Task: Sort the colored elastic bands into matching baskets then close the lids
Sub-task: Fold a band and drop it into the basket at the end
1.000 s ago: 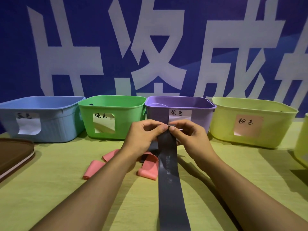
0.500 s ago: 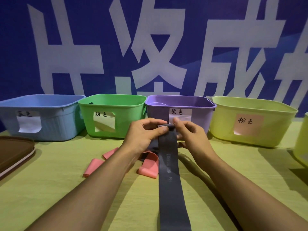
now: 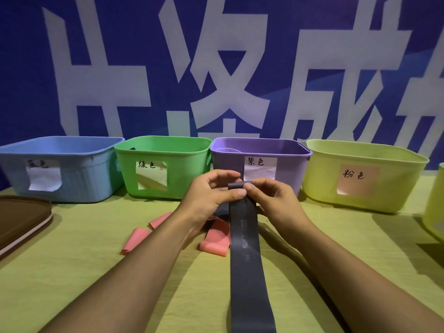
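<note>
Both hands meet at the centre of the view, just in front of the purple basket (image 3: pixel 260 150). The left hand (image 3: pixel 211 193) and right hand (image 3: pixel 271 198) each pinch the far end of a grey band (image 3: pixel 245 248), thumbs on top, with that end rolled into a small tight coil between the fingertips; each grip is grasping the band. From the coil the band runs flat toward 6 o'clock, along the yellow-green surface (image 3: pixel 72 272), and passes out of the bottom edge of the view. Pink bands (image 3: pixel 213 241) lie on the surface at about 8 o'clock from the hands, one partly under the left wrist and touching the grey band's left edge, two smaller folded pieces farther left. Along the back stand four open baskets in a row, each with a paper label: blue basket (image 3: pixel 60 150) at 10 o'clock, green basket (image 3: pixel 163 150) beside it, then the purple one, and a yellow basket (image 3: pixel 365 162) at 2 o'clock. A brown lid (image 3: pixel 19 217) lies at 9 o'clock, at the left edge.
</note>
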Motion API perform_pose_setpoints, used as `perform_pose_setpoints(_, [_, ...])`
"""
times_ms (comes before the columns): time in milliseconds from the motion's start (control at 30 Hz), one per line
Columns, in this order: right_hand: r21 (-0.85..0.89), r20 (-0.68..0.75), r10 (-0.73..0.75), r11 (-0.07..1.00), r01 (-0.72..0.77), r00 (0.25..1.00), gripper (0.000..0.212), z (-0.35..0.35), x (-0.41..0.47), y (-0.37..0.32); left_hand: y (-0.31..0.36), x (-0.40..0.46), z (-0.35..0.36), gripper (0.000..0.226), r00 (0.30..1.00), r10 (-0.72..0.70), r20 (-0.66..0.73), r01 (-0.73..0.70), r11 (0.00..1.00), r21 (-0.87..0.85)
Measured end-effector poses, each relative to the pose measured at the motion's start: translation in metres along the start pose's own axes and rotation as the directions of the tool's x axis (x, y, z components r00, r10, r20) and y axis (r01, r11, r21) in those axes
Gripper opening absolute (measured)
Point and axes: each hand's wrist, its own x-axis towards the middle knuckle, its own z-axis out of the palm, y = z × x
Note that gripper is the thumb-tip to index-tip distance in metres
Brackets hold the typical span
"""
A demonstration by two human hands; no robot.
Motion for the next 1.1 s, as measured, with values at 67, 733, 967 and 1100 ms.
perform_pose_setpoints(67, [-0.018,0.014,-0.016,1.000,0.016,1.000,0.016,0.000,0.000,0.001,0.002,-0.003,0.001,0.039,1.000,-0.028,0.000,0.028,0.999,-0.017])
perform_pose_setpoints(733, [-0.022,-0.067,0.058,0.998,-0.060,0.996,0.041,0.005,-0.008,-0.017,0.001,-0.005,0.009,0.019,0.993,-0.062,-0.103,0.056,0.997,-0.056])
perform_pose_setpoints(967, [-0.063,-0.088,0.018,0.998,-0.024,0.996,0.035,0.004,-0.006,-0.016,0.000,-0.007,0.007,0.036,0.996,-0.066,-0.057,0.064,0.997,-0.032])
perform_pose_setpoints(1100, [-0.049,-0.135,0.003,0.999,-0.010,0.991,0.035,0.001,-0.004,-0.014,-0.005,-0.009,0.005,0.032,0.998,-0.048,0.028,0.048,0.999,-0.016])
